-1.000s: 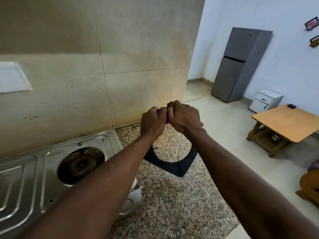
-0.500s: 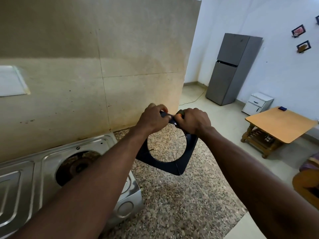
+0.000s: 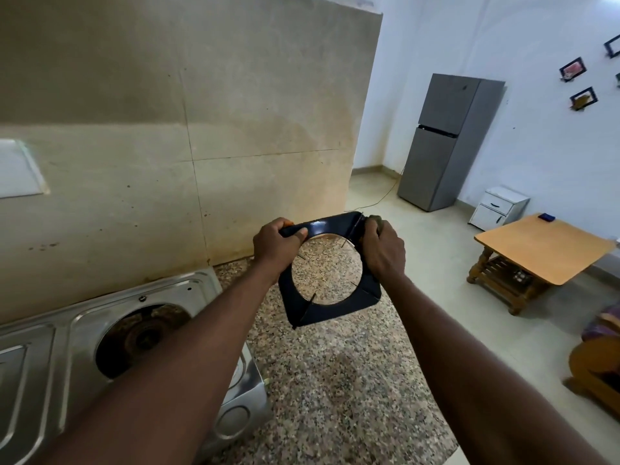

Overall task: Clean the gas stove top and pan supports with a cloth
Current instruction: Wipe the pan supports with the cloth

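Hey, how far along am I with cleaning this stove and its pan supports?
Done: one pan support is off the steel stove top, its top edge glossy. In hand: left hand and right hand grip its upper corners above the granite counter. Left: the exposed burner looks grimy, and the stove top probably needs wiping.

My hands: two, left hand (image 3: 275,245) and right hand (image 3: 384,253)
Pan support (image 3: 330,312): one
Stove (image 3: 188,286): one
Fridge (image 3: 446,142): one
Table (image 3: 543,246): one
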